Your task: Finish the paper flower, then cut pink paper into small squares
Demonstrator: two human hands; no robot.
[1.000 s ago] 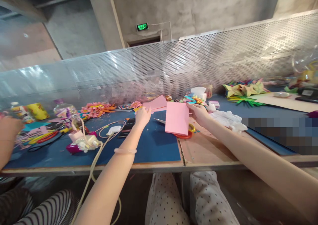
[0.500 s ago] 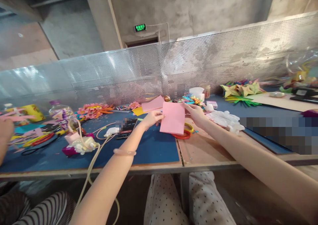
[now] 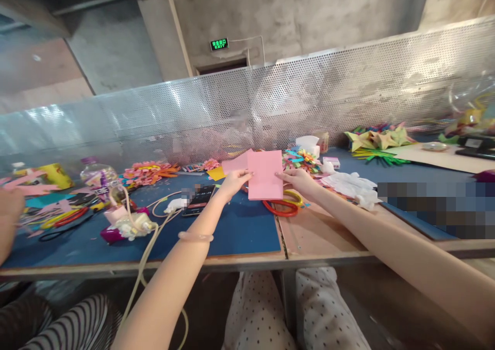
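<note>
A pink sheet of paper (image 3: 265, 176) is held upright above the table between my two hands. My left hand (image 3: 233, 185) pinches its left edge, with a pale bangle (image 3: 195, 237) on that wrist. At the right edge, the thumb and fingers of my right hand (image 3: 300, 183) grip it around mid-height. Behind the held sheet lies more pink paper (image 3: 235, 163), beside a piece of yellow paper (image 3: 215, 173). Below and to the right rest a red ring (image 3: 285, 209) and a yellow ring (image 3: 297, 198), partly covered by the sheet.
Left of me are a phone (image 3: 198, 200), a power strip with cords (image 3: 127, 227), a purple-capped bottle (image 3: 97, 177) and pink paper flowers (image 3: 149, 172). White gloves (image 3: 353, 186) and folded paper stars (image 3: 381, 137) lie to the right. Another person's hand (image 3: 10, 218) shows at far left.
The pink sheet has risen slightly and shifted left, now more squarely upright. My right hand has moved from its upper right corner down to the middle of the right edge.
</note>
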